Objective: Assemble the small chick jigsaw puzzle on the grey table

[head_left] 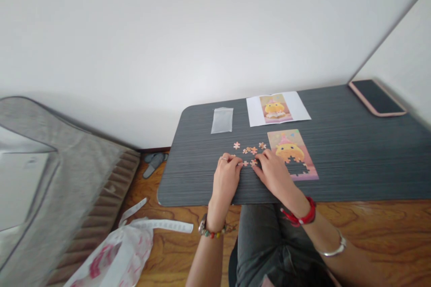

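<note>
Several loose jigsaw puzzle pieces (253, 150) lie on the dark table between and beyond my hands. My left hand (226, 177) is curled down at the left end of the near row, thumb and fingertips close together at a small puzzle piece mostly hidden beneath them. My right hand (275, 174) has its thumb and index finger around another puzzle piece (253, 162), which rests on the tabletop. Just right of that hand lies the partly assembled puzzle (306, 161), showing a yellow character in a pink hat. A gap with a jagged edge shows dark table in its lower middle.
Behind the puzzle lies a creased white sheet (299, 106) with the printed picture. A clear plastic bag (222, 120) is at the back left, a phone (379, 97) at the far right. The table (191, 161) meets a white wall. Slippers (155, 163) and a plastic bag (131, 251) are on the floor.
</note>
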Demonstrator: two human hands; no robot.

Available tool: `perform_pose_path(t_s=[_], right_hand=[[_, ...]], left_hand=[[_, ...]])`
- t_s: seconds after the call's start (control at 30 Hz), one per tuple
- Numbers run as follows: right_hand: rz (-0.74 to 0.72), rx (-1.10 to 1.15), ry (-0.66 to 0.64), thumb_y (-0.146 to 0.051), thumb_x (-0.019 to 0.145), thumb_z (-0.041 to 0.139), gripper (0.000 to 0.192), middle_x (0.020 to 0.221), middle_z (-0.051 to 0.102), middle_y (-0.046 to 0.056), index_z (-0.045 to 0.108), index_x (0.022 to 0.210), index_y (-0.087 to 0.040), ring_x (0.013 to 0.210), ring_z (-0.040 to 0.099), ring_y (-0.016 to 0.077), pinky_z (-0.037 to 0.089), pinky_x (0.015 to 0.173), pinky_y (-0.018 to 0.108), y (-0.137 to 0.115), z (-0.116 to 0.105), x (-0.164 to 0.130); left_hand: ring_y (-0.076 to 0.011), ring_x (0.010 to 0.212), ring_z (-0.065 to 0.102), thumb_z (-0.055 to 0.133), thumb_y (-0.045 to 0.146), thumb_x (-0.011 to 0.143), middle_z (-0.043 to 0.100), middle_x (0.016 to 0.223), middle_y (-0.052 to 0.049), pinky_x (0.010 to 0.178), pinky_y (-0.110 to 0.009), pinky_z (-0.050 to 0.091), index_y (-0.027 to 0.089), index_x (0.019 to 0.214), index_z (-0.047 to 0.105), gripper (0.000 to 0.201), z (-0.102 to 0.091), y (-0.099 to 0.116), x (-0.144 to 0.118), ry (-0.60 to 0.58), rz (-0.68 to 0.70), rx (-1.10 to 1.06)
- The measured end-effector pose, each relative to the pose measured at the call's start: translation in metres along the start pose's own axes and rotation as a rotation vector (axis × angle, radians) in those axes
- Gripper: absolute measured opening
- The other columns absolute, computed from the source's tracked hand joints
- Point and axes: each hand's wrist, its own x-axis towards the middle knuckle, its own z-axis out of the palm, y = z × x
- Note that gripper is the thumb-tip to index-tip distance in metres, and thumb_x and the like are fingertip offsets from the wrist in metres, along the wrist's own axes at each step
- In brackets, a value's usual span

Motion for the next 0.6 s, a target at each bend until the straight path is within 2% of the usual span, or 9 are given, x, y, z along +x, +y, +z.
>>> perform_pose_path(t_s=[0.13, 0.4, 0.6], right_hand=[[-0.01, 0.005, -0.01, -0.021, 0.084, 0.05, 0.011, 0.087, 0.057, 0.009, 0.06, 0.084, -0.016, 0.083, 0.056, 0.0219, 0.043, 0.071, 0.033, 0.0, 0.001, 0.0], [-0.035, -0.003, 0.007, -0.019, 0.084, 0.052, 0.007, 0.087, 0.057, 0.008, 0.058, 0.082, -0.016, 0.084, 0.055, 0.0207, 0.041, 0.07, 0.032, 0.002, 0.003, -0.004], [-0.034, -0.004, 0.039, -0.02, 0.088, 0.046, 0.014, 0.086, 0.058, 0.008, 0.06, 0.084, -0.017, 0.081, 0.054, 0.0202, 0.039, 0.072, 0.032, 0.002, -0.002, -0.009]], left_hand=[[-0.0169, 0.085, 0.053, 0.053, 0.016, 0.083, 0.053, 0.087, -0.005, 0.08, -0.032, 0.048, 0.019, 0.085, 0.066, 0.013, 0.0, 0.0, -0.002, -0.001, -0.01, 0.008], [-0.0176, 0.085, 0.054, 0.053, 0.015, 0.082, 0.053, 0.087, -0.004, 0.081, -0.033, 0.048, 0.02, 0.09, 0.065, 0.015, 0.0, 0.003, -0.002, 0.025, -0.009, 0.013], [-0.019, 0.088, 0.053, 0.053, 0.015, 0.082, 0.053, 0.087, -0.005, 0.078, -0.033, 0.048, 0.02, 0.089, 0.065, 0.015, 0.001, 0.012, -0.004, 0.023, 0.016, 0.002]])
